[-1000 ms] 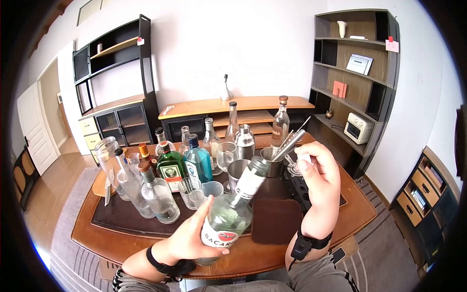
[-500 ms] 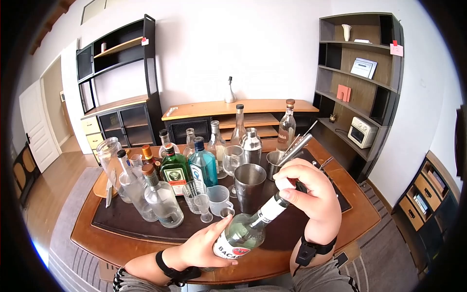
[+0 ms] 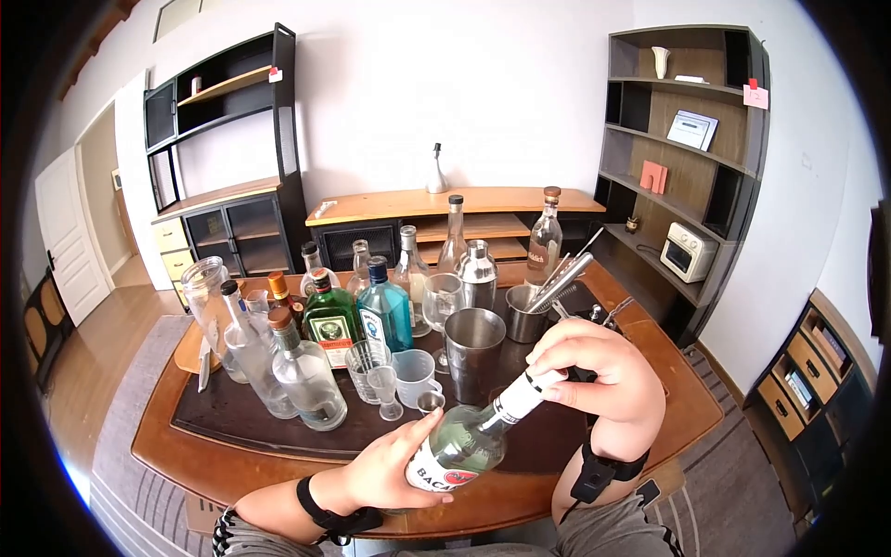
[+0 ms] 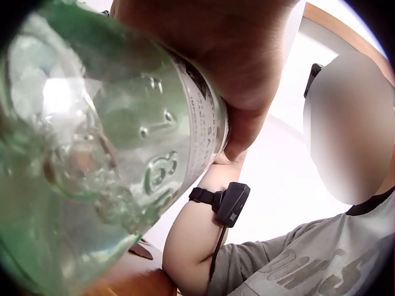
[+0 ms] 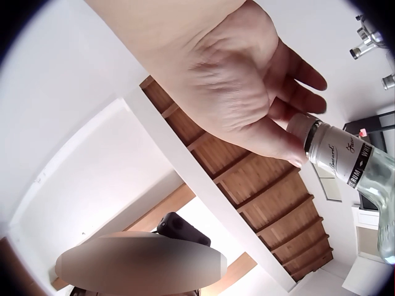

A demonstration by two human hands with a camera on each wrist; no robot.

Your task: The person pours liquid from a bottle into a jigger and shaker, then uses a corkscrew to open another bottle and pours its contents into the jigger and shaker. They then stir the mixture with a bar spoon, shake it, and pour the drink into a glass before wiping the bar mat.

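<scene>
A clear, green-tinted Bacardi rum bottle (image 3: 464, 444) leans to the upper right, close over the front of the table. My left hand (image 3: 385, 469) grips it round the body, fingers on the label. In the left wrist view, the glass of the bottle (image 4: 117, 129) fills much of the picture. At the bottle's mouth, my right hand (image 3: 608, 371) pinches the white cap (image 5: 300, 127) between thumb and fingers. A small metal jigger (image 3: 430, 402) stands just beyond the left fingertips. Behind the bottle's neck is a steel shaker tin (image 3: 473, 348).
Several bottles crowd the left and back, among them a green bottle (image 3: 331, 320) and a blue bottle (image 3: 385, 316). A plastic measuring jug (image 3: 415, 376) and small glass (image 3: 383, 390) stand near the middle. Bar tools fill a metal cup (image 3: 527, 320) behind my right hand.
My right hand has come down and left with the cap, from apart from the bottle onto its mouth. The left hand has carried the bottle slightly right and lower.
</scene>
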